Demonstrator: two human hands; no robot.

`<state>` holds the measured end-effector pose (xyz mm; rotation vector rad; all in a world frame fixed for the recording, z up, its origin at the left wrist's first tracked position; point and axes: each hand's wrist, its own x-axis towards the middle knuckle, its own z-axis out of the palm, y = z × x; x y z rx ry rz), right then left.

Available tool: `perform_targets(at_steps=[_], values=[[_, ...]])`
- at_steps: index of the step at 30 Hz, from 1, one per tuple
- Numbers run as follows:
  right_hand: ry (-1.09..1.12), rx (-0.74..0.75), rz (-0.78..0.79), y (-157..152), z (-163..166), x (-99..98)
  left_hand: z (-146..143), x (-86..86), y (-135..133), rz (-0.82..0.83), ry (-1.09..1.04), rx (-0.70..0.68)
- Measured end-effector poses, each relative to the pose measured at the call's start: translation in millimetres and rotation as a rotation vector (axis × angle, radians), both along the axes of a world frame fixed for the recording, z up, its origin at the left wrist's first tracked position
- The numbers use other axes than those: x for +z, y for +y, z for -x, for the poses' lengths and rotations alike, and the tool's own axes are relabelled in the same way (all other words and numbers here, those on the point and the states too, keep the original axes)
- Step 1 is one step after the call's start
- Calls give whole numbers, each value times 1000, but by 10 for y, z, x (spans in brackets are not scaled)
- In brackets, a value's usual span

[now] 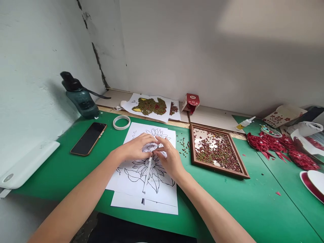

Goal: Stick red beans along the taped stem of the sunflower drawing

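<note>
Both hands meet above a sheet of paper (pixel 131 135) printed with black-line sunflowers. My left hand (pixel 138 147) comes in from the left, its thumb and fingers closed near the top end of a narrow white strip of tape (pixel 150 160). My right hand (pixel 170 159) pinches at the same end from the right, fingertips close to the left ones. The strip hangs down over the flower's center and stem. Exactly how the fingers share the strip is partly hidden. Under the printed sheet lies another white sheet (pixel 126 201), sticking out at the front.
A tape roll (pixel 122 123), phone (pixel 88 139) and dark bottle (pixel 82 101) stand left. A framed tray (pixel 192 143) of beans is to the right, with loose beans (pixel 184 145) beside it. Behind lie a bean-covered picture (pixel 152 106) and a glue bottle (pixel 245 123).
</note>
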<state>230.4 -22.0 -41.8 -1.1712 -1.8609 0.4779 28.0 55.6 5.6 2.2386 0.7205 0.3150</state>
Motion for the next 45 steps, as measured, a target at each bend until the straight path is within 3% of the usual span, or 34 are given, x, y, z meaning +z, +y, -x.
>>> perform_targets(at_steps=[15,23,45], values=[[-13,-70,72,-5,-40,64,-17,-49,18,-44,-21,1],[-106,-22,-11,4,-60,88,-31,-30,4,-20,-17,2],[-174,38,45,10,-55,114,-42,-31,1,0,-8,24]])
